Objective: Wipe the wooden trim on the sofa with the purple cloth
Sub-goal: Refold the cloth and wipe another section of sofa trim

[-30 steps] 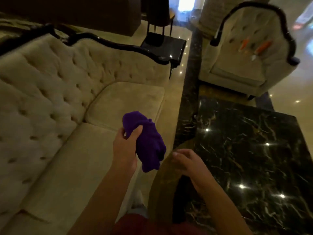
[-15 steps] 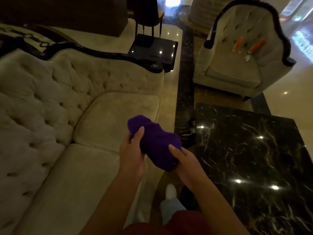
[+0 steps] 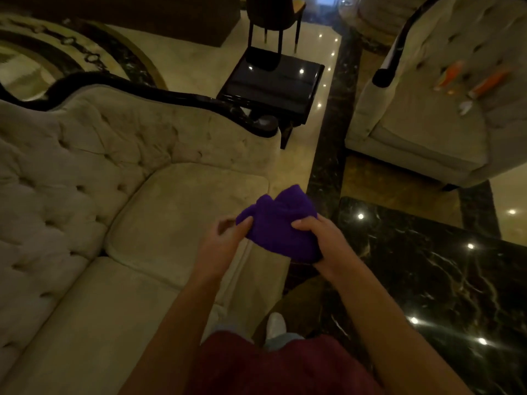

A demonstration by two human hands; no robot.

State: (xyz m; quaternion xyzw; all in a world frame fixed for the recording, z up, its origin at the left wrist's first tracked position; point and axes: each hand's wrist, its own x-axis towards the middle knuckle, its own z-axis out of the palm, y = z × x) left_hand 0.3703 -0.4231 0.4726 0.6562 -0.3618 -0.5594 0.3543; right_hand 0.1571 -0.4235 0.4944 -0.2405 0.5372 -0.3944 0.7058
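The purple cloth (image 3: pixel 278 223) is bunched between both hands, in the air above the front edge of the beige tufted sofa (image 3: pixel 114 195). My left hand (image 3: pixel 225 238) pinches its left edge with thumb and fingers. Its right side is gripped by my right hand (image 3: pixel 319 240). The sofa's dark glossy wooden trim (image 3: pixel 159 94) curves along the top of the backrest and ends in a scroll at the arm, well beyond the cloth and untouched.
A black marble coffee table (image 3: pixel 442 280) stands to the right. A small dark side table (image 3: pixel 273 84) sits beyond the sofa arm, a chair behind it. A beige armchair (image 3: pixel 427 124) holding orange objects is at upper right. My foot (image 3: pixel 275 323) is on the floor between sofa and table.
One second ago only my left hand held the cloth; my right hand has come up and taken its right side. The cloth now sits higher and farther forward, and the view has shifted toward the sofa arm.
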